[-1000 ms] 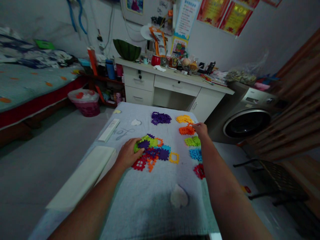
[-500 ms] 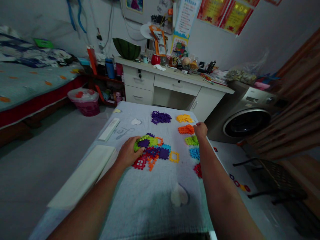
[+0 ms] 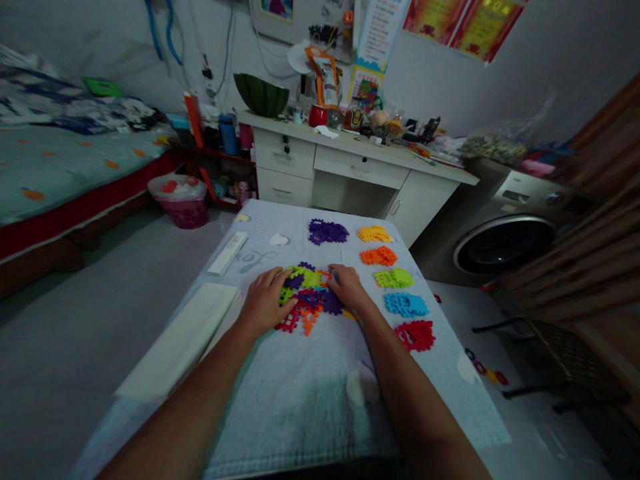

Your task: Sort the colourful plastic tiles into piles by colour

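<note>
A mixed heap of plastic interlocking pieces (image 3: 311, 279) in green, purple, red, orange and blue lies on the cloth-covered table. My left hand (image 3: 267, 303) rests at the heap's left edge, thumb and fingers apart, touching the pieces. On the opposite side, my right hand (image 3: 346, 285) reaches over the heap with fingers apart, its tips by an orange piece (image 3: 325, 275). It partly hides a purple piece (image 3: 332, 303) and a yellow one. Sorted by colour, there are purple pieces (image 3: 328, 231), yellow (image 3: 375, 233), orange (image 3: 379, 256), green (image 3: 395, 278), blue (image 3: 406, 305) and red (image 3: 416, 335).
A long white box (image 3: 177, 347) and a narrower white box (image 3: 227, 253) lie along the table's left side. Behind stands a white desk (image 3: 285, 160) with clutter on top. A washing machine (image 3: 500, 233) and a chair (image 3: 555, 353) are to the right.
My right hand has moved left from the orange pile to the mixed heap, uncovering the green, blue and red piles. My left hand stays at the heap's left edge.
</note>
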`<state>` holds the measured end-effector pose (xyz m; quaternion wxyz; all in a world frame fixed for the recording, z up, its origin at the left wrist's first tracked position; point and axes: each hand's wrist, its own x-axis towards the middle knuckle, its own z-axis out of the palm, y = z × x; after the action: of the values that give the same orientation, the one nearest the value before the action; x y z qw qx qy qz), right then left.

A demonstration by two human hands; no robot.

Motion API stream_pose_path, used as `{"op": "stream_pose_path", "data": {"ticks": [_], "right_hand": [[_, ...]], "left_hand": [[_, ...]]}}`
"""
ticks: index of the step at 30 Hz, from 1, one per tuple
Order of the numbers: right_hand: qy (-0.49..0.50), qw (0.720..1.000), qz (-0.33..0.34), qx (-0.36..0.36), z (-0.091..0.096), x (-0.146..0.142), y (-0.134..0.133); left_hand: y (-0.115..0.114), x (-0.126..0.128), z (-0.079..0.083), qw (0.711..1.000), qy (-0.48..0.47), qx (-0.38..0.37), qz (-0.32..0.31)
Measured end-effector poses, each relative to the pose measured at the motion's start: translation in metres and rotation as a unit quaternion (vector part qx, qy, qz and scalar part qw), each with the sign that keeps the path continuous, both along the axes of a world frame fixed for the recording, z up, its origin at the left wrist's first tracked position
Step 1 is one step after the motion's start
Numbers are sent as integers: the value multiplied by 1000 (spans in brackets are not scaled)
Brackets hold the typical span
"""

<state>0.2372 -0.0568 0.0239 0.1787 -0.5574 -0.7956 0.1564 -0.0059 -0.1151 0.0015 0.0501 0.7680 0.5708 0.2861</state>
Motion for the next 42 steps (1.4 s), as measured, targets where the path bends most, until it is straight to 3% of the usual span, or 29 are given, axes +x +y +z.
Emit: {"op": "stream_pose_path", "data": {"ticks": [4, 8, 14, 20, 29, 35, 42], "right_hand": [[-2, 1000, 2, 5, -4, -11, -1], [84, 996, -30, 33, -13, -4, 3], [250, 962, -105, 37, -27, 16, 9], [329, 930, -165, 29, -22, 34, 17], [237, 910, -319, 116, 13, 105, 64], [182, 887, -420, 53, 28, 138, 87], [160, 873, -458, 42, 25, 150, 93]], "left_hand": [[3, -2, -4, 1000, -6, 6, -11], [6, -3, -8, 999, -25, 17, -16], [5, 0, -7, 998, -57, 17, -27], [5, 1, -1, 999, -38, 27, -21], [7, 1, -9, 998, -33, 5, -44], [9, 0, -10, 997, -58, 0, -41], [10, 1, -11, 998, -57, 13, -19]]}}
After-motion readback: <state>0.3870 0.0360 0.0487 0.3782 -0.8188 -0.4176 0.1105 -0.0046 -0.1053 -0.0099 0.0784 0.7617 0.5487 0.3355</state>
